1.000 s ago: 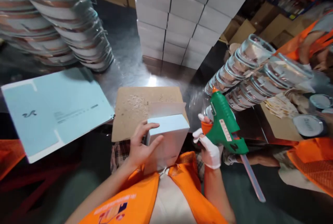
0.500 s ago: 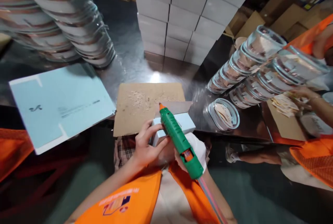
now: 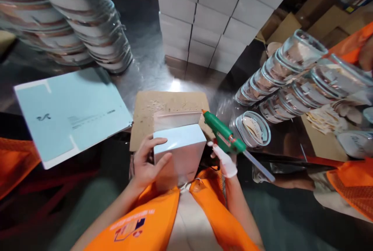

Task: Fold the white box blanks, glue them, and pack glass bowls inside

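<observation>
My left hand grips the left side of a pale box, with the thumb and fingers over its near corner. The box is tilted, and a flap stands up along its far edge. To the right of the box my right hand, partly wrapped in white cloth, is closed around a green hot glue gun. The gun's orange nozzle points to the upper left, near the flap, and a glue stick sticks out of its back end. Under the box's far side lies a cardboard sheet with dried bits on it.
Flat pale-blue printed sheets lie at left, below wrapped stacks of tubs. White boxes are piled at the back. An oval clear tub and stacked tubs stand at right. A co-worker's orange vest shows at far right.
The glue gun has swung off the box to the right, its nozzle now beside the flap's right end. The box has shifted left and shows more of its near face.
</observation>
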A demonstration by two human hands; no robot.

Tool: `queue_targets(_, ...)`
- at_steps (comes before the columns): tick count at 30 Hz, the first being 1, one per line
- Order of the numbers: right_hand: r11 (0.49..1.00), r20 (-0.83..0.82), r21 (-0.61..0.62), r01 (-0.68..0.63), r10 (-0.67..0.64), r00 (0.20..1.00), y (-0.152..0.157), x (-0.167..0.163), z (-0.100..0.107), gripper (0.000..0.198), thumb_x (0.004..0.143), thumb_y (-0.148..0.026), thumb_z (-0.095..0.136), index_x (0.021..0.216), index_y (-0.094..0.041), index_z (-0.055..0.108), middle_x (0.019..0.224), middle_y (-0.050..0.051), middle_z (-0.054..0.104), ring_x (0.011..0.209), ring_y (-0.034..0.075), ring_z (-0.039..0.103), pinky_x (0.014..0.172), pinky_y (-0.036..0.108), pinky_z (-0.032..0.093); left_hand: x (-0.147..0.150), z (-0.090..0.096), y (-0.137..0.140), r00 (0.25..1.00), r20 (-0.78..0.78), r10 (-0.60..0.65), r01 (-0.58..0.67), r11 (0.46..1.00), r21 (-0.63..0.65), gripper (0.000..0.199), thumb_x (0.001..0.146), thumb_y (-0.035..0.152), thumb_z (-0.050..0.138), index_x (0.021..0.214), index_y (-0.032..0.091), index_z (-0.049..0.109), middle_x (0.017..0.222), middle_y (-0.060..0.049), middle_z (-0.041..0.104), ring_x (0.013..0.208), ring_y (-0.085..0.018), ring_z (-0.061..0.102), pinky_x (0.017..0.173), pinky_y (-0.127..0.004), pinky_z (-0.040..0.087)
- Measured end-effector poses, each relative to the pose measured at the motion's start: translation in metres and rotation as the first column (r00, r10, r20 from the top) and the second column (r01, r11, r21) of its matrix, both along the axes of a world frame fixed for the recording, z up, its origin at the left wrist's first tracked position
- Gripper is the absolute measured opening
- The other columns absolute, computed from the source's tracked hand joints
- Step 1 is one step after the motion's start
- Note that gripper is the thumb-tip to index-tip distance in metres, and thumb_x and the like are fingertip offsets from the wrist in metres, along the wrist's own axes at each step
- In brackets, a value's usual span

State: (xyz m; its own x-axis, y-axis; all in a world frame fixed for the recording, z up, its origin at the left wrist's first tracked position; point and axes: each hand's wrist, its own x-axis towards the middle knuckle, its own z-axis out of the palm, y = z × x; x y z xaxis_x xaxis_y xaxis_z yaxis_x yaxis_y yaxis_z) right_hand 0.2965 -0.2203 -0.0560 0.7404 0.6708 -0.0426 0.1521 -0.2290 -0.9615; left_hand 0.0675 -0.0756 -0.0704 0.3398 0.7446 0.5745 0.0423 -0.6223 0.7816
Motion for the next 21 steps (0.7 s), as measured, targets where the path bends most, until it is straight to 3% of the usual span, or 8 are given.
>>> queue_targets(4,0.974,-0.156,-0.226,-0.021,-0.015,0.988,0.036,0.02,-0.005,0.068,0.095,-0.072,0.049,0.09,-0.013,0.081,0.056,0.007,0.07,0.046,0.021,0.063,0.044,0.031,0.05,0.001,0.002,0.0,1.0,0.023,-0.008,0.008,0.999,-0.031,0.025,0.094,0.041,0.077,0.113,0.025,0.074,0.107,-0.003,0.076,0.11,-0.023,0.071,0.092,-0.034,0.058)
queue_targets(6,0.936,-0.118,-0.351,0.02,-0.065,0.991,0.039,0.034,0.001,0.069,0.095,-0.076,0.045,0.07,-0.018,0.074,0.051,0.007,0.067,0.048,0.022,0.065,0.047,0.032,0.052,0.003,0.002,0.0,0.999,0.037,-0.018,0.02,0.999,-0.039,0.025,0.094,0.043,0.076,0.112,0.025,0.074,0.106,-0.003,0.076,0.11,-0.023,0.072,0.094,-0.035,0.058)
queue_targets(9,0.905,0.044,-0.404,0.137,-0.13,0.991,0.03,0.048,0.017,0.057,0.086,-0.071,0.066,0.056,-0.023,0.063,0.05,0.004,0.063,0.061,0.023,0.069,0.06,0.031,0.056,0.004,0.0,0.0,0.997,0.064,-0.053,0.056,0.997,-0.051,0.025,0.094,0.043,0.076,0.112,0.026,0.074,0.105,-0.003,0.077,0.111,-0.023,0.071,0.095,-0.036,0.059)
queue_targets(12,0.96,0.099,-0.224,0.167,-0.148,0.984,0.027,0.04,0.038,0.04,0.078,-0.061,0.08,0.085,-0.022,0.077,0.08,0.005,0.079,0.085,0.024,0.075,0.079,0.033,0.06,0.008,-0.003,0.002,0.995,0.069,-0.076,0.081,0.994,-0.073,0.028,0.093,0.047,0.077,0.11,0.025,0.075,0.102,-0.005,0.077,0.112,-0.025,0.072,0.096,-0.039,0.06)
queue_targets(14,0.999,-0.04,-0.034,-0.014,0.012,0.999,0.034,0.026,0.048,0.051,0.073,-0.056,0.085,0.11,-0.021,0.079,0.105,0.007,0.082,0.098,0.025,0.076,0.088,0.037,0.062,0.011,-0.003,0.002,0.99,0.071,-0.124,0.13,0.988,-0.083,0.031,0.092,0.05,0.076,0.108,0.024,0.075,0.101,-0.006,0.077,0.112,-0.027,0.072,0.095,-0.041,0.061)
queue_targets(16,0.975,-0.208,0.103,-0.196,0.214,0.954,0.045,0.012,0.054,0.055,0.071,-0.051,0.089,0.115,-0.021,0.078,0.113,0.007,0.082,0.102,0.026,0.076,0.092,0.041,0.063,0.016,-0.001,0.001,0.982,0.077,-0.173,0.18,0.978,-0.104,0.034,0.092,0.054,0.075,0.104,0.023,0.075,0.112,-0.01,0.076,0.116,-0.028,0.072,0.097,-0.042,0.06)
queue_targets(18,0.955,-0.268,0.173,-0.242,0.282,0.921,0.051,0.004,0.056,0.051,0.072,-0.051,0.091,0.112,-0.021,0.079,0.111,0.006,0.081,0.1,0.026,0.076,0.093,0.041,0.063,0.021,0.0,0.0,0.978,0.1,-0.184,0.198,0.968,-0.155,0.035,0.093,0.056,0.074,0.103,0.023,0.072,0.126,-0.013,0.072,0.125,-0.031,0.069,0.101,-0.043,0.058)
queue_targets(21,0.884,-0.129,0.286,-0.369,0.417,0.9,0.045,0.006,0.056,0.062,0.082,-0.077,0.075,0.109,-0.022,0.081,0.117,0.008,0.08,0.108,0.028,0.076,0.102,0.047,0.06,0.027,-0.002,-0.001,0.946,0.264,-0.186,0.253,0.935,-0.247,0.045,0.094,0.056,0.073,0.128,0.031,0.058,0.126,-0.012,0.07,0.124,-0.029,0.071,0.1,-0.045,0.059)
